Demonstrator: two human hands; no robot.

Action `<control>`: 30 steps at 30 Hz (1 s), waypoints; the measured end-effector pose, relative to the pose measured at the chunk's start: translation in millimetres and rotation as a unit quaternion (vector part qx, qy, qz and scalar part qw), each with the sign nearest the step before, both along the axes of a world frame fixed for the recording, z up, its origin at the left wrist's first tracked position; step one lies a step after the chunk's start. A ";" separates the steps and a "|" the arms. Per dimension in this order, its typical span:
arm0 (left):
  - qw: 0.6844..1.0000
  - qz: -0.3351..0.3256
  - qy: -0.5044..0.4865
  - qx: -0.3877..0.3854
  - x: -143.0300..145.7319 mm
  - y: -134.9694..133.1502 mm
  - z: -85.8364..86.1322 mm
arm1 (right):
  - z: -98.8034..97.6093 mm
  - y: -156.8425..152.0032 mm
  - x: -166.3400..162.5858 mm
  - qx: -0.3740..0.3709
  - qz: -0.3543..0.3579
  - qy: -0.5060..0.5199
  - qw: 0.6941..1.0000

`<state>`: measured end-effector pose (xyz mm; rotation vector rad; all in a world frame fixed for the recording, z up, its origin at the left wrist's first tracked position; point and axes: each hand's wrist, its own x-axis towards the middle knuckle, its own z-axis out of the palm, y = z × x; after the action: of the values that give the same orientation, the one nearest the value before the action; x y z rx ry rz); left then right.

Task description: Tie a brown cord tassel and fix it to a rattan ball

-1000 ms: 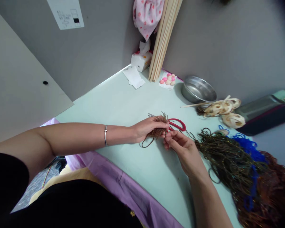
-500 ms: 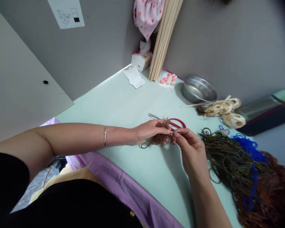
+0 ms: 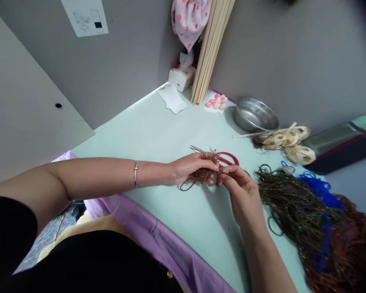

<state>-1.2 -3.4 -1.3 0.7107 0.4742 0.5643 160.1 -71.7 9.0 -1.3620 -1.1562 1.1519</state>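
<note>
I hold a brown tuft over the table, between its near edge and far corner, the fingers of my left hand clamped around it. My right hand pinches the tuft's end, exactly which strand being too small to tell. Red-handled scissors lie just behind; dark green yarn spreads along the table's right edge.

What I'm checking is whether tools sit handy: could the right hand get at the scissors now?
Probably yes: the red-handled scissors lie just beyond the right hand, one handle loop largely uncovered. But it is busy at the brown bundle, and the left hand hides part of the scissors.
</note>
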 end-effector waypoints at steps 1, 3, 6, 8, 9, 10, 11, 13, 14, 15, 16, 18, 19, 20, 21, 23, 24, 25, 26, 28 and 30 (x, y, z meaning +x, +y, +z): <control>1.000 0.000 0.001 0.003 -0.1 -0.1 -0.2 | -0.1 -0.2 0.4 -0.001 0.006 -0.001 1.000; 1.000 -0.010 0.002 0.018 -0.1 -1.2 -0.3 | 0.1 -0.6 1.1 0.001 0.030 -0.010 1.000; 0.998 -0.041 0.001 0.049 0.0 -3.2 -0.7 | 0.3 -1.1 2.3 0.004 0.066 -0.042 0.997; 0.998 -0.042 0.004 0.051 0.0 -4.0 -1.4 | -0.2 -1.2 3.2 0.012 0.062 -0.057 0.996; 0.998 -0.033 0.009 0.043 0.0 -4.0 -1.6 | -0.4 -1.2 3.5 0.015 0.052 -0.060 0.997; 0.999 -0.023 0.013 0.035 -0.1 -4.0 -1.7 | -0.6 -1.2 3.6 0.018 0.039 -0.058 0.997; 0.999 -0.017 0.017 0.027 -0.2 -3.9 -1.5 | -0.6 -1.2 3.4 0.018 0.027 -0.053 0.998; 0.999 -0.012 0.023 0.020 -0.8 -3.9 -0.3 | 0.1 -1.3 2.2 0.015 0.012 -0.036 0.999; 0.999 -0.014 0.024 0.019 -1.1 -4.0 0.6 | 0.7 -1.3 1.2 0.016 0.007 -0.026 1.000; 0.999 -0.017 0.024 0.020 -1.4 -4.3 1.7 | 1.4 -1.3 0.2 0.020 0.002 -0.016 1.000; 0.999 -0.020 0.024 0.021 -1.7 -4.6 2.8 | 2.1 -1.4 -0.8 0.026 -0.003 -0.009 1.000; 0.999 -0.020 0.028 0.027 -1.8 -5.5 5.0 | 3.3 -1.4 -2.3 0.041 -0.014 -0.003 0.999; 0.999 -0.019 0.032 0.029 -1.7 -5.8 5.8 | 3.6 -1.5 -2.8 0.047 -0.018 -0.003 0.999; 0.999 -0.018 0.037 0.030 -1.4 -6.1 6.5 | 3.7 -1.5 -3.0 0.051 -0.020 -0.003 0.998; 0.999 -0.017 0.042 0.029 -1.1 -6.2 6.8 | 3.7 -1.5 -3.1 0.053 -0.021 -0.003 0.998; 0.998 -0.018 0.047 0.022 -0.5 -6.1 6.8 | 3.1 -1.3 -2.8 0.051 -0.019 -0.001 0.999; 0.999 -0.018 0.048 0.019 -0.2 -5.9 6.5 | 2.7 -1.1 -2.6 0.048 -0.018 0.000 0.999; 0.999 -0.017 0.048 0.017 0.0 -5.7 6.0 | 2.3 -0.9 -2.3 0.045 -0.017 0.000 0.999; 0.999 -0.016 0.047 0.018 0.2 -5.5 5.4 | 1.9 -0.8 -2.1 0.043 -0.017 -0.002 0.999; 0.999 -0.012 0.044 0.022 0.4 -5.3 4.4 | 1.4 -0.6 -1.8 0.045 -0.019 -0.009 0.999; 0.998 -0.017 0.045 0.030 0.4 -5.6 3.8 | 1.3 -0.9 -1.8 0.052 -0.025 -0.019 0.998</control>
<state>-0.8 -9.0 2.5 0.8022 0.5292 0.5174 158.3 -72.5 10.3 -1.3306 -1.1872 1.0194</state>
